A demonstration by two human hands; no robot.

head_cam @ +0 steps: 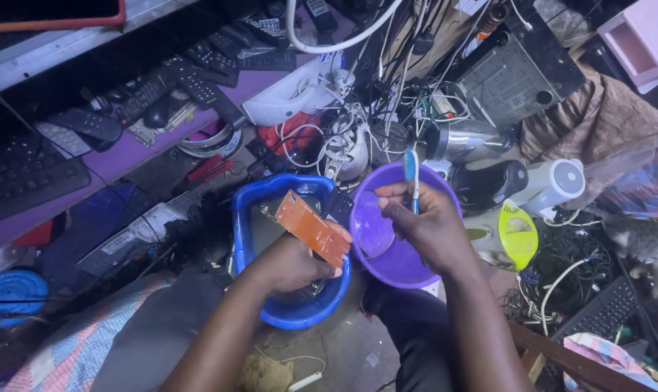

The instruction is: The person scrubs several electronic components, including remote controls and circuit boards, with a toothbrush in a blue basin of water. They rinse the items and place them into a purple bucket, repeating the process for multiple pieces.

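Left hand: the left hand point(293, 261), in the lower middle of the frame, was closed around an orange circuit board point(312, 227) and held it tilted above the blue tub.
Right hand: the right hand point(423, 221), just right of the middle, was clamped on a blue toothbrush point(412, 178) that stood nearly upright, its head pointing to the top of the frame.
Hands together or apart: the two hands were near each other but did not touch.
Blue tub: the blue tub point(253, 218) stood in the middle of the frame, under the left hand; what was inside it I could not tell.
Purple bowl: the purple bowl point(376, 232) stood just beside the tub on its right, under the right hand, and their rims seemed to touch.
Upper left of the frame: several black remote controls point(198, 80) lay on a purple shelf point(126, 156).
Upper middle: a tangle of white and black cables point(358, 109).
Right side: a yellow-green appliance point(519, 234) lay near the purple bowl.
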